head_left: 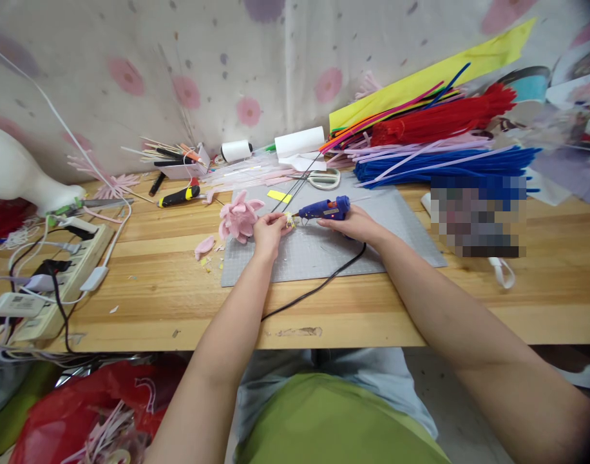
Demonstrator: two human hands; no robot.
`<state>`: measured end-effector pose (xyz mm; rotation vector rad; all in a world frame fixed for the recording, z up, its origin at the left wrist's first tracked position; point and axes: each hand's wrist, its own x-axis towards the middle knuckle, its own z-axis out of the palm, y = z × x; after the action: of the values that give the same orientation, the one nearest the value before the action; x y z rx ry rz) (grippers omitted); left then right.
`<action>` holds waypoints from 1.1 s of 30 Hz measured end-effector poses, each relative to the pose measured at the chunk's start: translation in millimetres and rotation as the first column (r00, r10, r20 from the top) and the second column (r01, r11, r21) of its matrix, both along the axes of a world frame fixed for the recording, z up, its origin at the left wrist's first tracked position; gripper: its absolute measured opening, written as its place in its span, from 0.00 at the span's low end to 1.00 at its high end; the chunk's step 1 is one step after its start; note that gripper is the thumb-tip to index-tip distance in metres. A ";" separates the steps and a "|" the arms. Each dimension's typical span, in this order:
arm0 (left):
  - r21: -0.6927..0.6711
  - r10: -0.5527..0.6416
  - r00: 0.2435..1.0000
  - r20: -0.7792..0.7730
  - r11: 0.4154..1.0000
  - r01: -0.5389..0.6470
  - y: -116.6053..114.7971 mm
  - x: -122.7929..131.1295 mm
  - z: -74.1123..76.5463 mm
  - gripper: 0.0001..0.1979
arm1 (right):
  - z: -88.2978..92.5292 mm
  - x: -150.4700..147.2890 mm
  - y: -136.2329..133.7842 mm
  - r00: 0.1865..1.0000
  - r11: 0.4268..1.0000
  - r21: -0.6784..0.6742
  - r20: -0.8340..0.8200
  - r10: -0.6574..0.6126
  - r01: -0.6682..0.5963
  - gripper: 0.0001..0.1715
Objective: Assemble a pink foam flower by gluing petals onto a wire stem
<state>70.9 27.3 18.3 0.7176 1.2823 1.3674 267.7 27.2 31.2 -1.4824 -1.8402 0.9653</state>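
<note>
Over the grey cutting mat, my left hand (272,232) pinches a small white and yellow piece (290,220). My right hand (353,223) is wrapped round a blue glue gun (324,209), whose nozzle points left and meets or nearly meets that small piece. Thin dark wires (302,179) rise from near my left fingers toward the back. Just left of my left hand is a pink fuzzy flower (239,217). The gun's black cord (324,283) runs down across the cutting mat (406,238).
Scissors (324,179), a yellow strip (279,196) and a black-yellow cutter (179,196) lie behind my hands. Red (444,119) and blue pipe cleaners (444,165) are piled back right. A power strip (66,283) with tangled cables occupies the left.
</note>
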 end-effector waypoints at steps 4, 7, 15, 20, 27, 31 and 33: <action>-0.015 0.017 1.000 -0.005 1.000 -0.017 0.9 -0.1 0.2 0.05 | -0.5 0.7 0.3 1.000 1.000 -0.012 0.008 0.022 -0.022 0.25; -0.017 0.026 1.000 -0.004 1.000 -0.026 1.4 0.3 0.4 0.04 | 0.1 0.7 0.5 0.999 0.999 -0.005 -0.002 0.040 -0.040 0.24; 0.017 0.013 1.000 0.007 1.000 -0.013 1.9 0.3 -3.2 0.04 | 3.7 -1.0 -1.4 0.998 0.998 0.015 -0.018 0.064 -0.064 0.25; 0.031 -0.001 1.000 -0.006 1.000 0.002 2.8 -0.3 -5.7 0.06 | 1.9 -0.8 -0.2 0.998 0.998 0.022 -0.010 0.067 -0.066 0.24; 0.029 0.005 1.000 -0.002 1.000 -0.005 2.5 0.8 -5.2 0.04 | -1.7 1.0 2.4 0.999 0.999 0.022 0.017 0.042 -0.043 0.24; 0.034 0.019 0.999 -0.026 0.999 -0.018 2.2 2.3 -4.5 0.04 | -1.1 1.7 2.0 1.000 1.000 0.006 0.020 0.011 -0.011 0.24; 0.033 0.024 0.999 -0.046 0.999 -0.023 1.8 3.3 -4.0 0.04 | -0.5 1.9 1.7 1.000 1.000 -0.026 0.024 -0.003 0.004 0.25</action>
<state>74.2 29.1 14.3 0.7618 1.3113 1.4005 269.6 28.9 30.7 -1.5185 -1.8475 0.9779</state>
